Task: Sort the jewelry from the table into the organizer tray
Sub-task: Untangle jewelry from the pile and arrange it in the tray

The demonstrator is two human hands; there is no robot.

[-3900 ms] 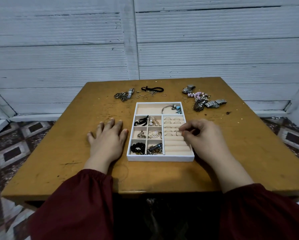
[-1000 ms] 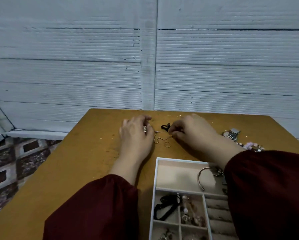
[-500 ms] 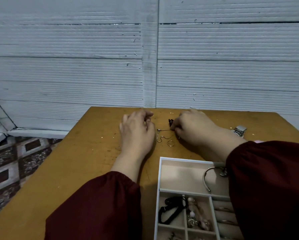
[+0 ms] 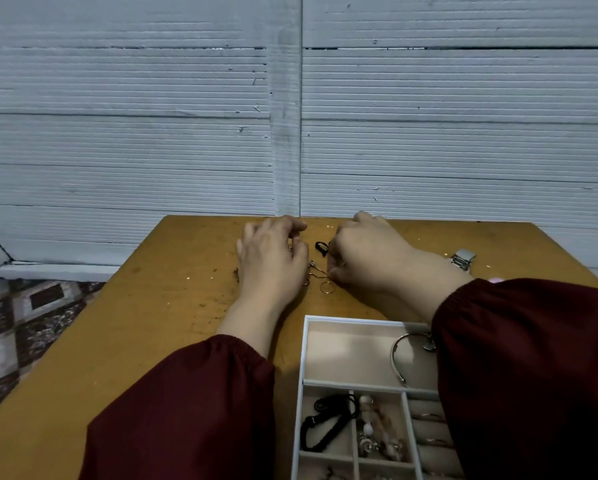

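At bench (image 4: 159, 320) far edge: right hand (image 4: 365, 259) fingers pinching thin chain (image 4: 317, 271); left hand (image 4: 269, 259) curled beside it (grip hidden).

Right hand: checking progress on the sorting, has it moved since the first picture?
Yes. The right hand went forward: it was over the tray, at its ring rows; now it is past the far rim, on the table.

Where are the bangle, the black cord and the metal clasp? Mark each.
bangle (image 4: 392, 358): head view, left curve of its band.
black cord (image 4: 327, 434): head view, middle of its strand.
metal clasp (image 4: 463, 258): head view, its top face.
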